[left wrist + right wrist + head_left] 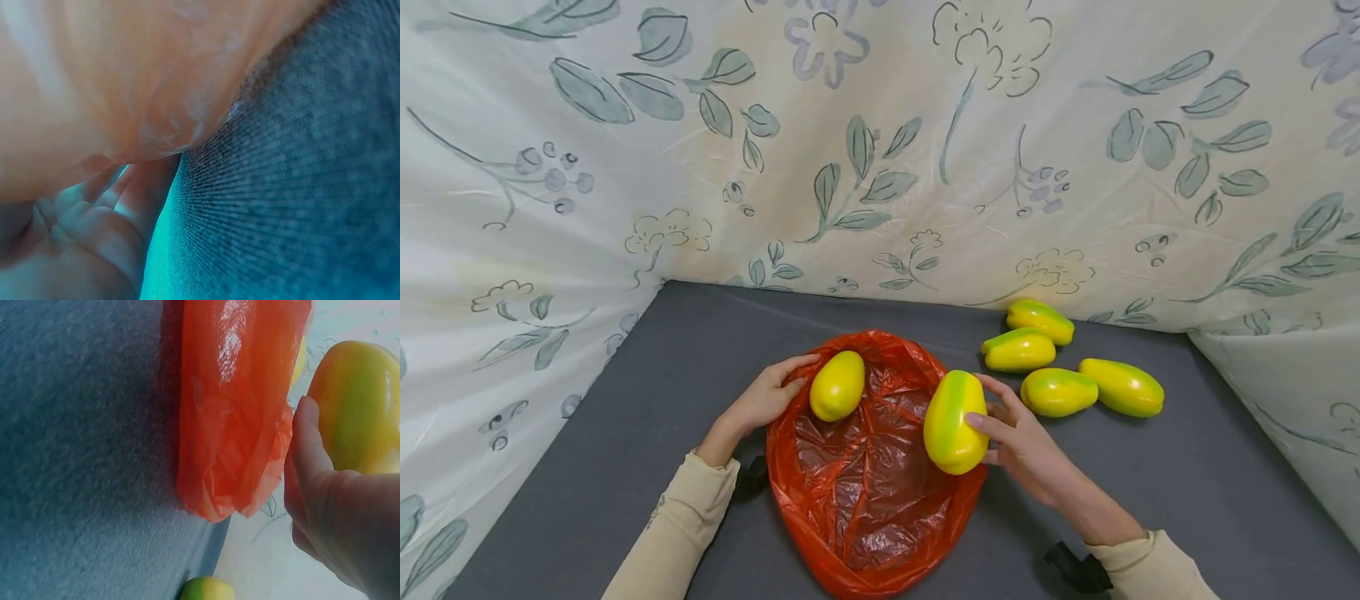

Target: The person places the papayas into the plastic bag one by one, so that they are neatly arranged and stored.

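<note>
A red plastic bag (pixel 872 467) lies on the dark cloth with its mouth spread wide. One yellow papaya (pixel 837 386) is at the bag's upper left, inside the rim. My left hand (pixel 766 395) rests against the bag's left edge beside that papaya, fingers extended. In the left wrist view, the bag hides the fingertips of the left hand (pixel 87 231). My right hand (pixel 1026 446) grips another papaya (pixel 957 423), yellow with a green stripe, over the bag's right rim. The right wrist view shows this papaya (pixel 356 412) raised beside the bag (pixel 234 412), with the thumb along its side.
Several yellow-green papayas lie to the right, including one at the back (pixel 1040 322) and one at far right (pixel 1122 388). A floral curtain (pixel 865 167) rises behind the dark cloth (pixel 647 433) and at both sides.
</note>
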The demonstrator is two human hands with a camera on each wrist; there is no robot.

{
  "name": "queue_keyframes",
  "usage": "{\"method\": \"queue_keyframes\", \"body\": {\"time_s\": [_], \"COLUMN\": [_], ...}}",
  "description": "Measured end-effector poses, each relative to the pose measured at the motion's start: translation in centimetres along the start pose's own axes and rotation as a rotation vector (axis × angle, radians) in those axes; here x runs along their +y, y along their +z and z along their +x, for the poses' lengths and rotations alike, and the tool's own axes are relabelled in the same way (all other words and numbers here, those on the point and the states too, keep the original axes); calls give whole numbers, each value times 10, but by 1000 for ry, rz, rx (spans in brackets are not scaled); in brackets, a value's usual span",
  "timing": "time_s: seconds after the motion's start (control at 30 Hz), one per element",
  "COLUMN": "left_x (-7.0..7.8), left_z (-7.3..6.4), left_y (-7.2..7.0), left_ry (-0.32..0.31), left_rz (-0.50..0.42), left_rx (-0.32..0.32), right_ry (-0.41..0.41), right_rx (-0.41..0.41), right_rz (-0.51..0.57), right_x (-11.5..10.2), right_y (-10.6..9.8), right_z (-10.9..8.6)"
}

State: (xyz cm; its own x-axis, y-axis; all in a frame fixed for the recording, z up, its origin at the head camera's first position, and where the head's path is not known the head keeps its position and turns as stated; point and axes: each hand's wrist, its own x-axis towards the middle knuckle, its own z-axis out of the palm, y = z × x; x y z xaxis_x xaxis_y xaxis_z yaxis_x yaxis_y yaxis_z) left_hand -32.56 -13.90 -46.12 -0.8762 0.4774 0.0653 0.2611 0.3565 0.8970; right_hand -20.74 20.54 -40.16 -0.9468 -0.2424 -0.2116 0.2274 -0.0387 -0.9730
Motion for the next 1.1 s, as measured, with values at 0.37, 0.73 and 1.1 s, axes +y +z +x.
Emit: {"method": "queue_keyframes", "body": {"time_s": [0.37, 0.73, 1.1], "left_x": [-1, -3, -5], "left_z": [-1, -1, -2], "left_y": [0, -2, -3], "left_ry": [15, 37, 46], "left_rz": [-6, -15, -8], "left_rx": [-5, -8, -8], "right_ry": [6, -7, 39], "right_rx": [-33, -83, -83], "right_rz": [11, 5, -6], "right_x": [5, 11, 20], "right_y": [14, 29, 46], "right_z": [7, 14, 23]}}
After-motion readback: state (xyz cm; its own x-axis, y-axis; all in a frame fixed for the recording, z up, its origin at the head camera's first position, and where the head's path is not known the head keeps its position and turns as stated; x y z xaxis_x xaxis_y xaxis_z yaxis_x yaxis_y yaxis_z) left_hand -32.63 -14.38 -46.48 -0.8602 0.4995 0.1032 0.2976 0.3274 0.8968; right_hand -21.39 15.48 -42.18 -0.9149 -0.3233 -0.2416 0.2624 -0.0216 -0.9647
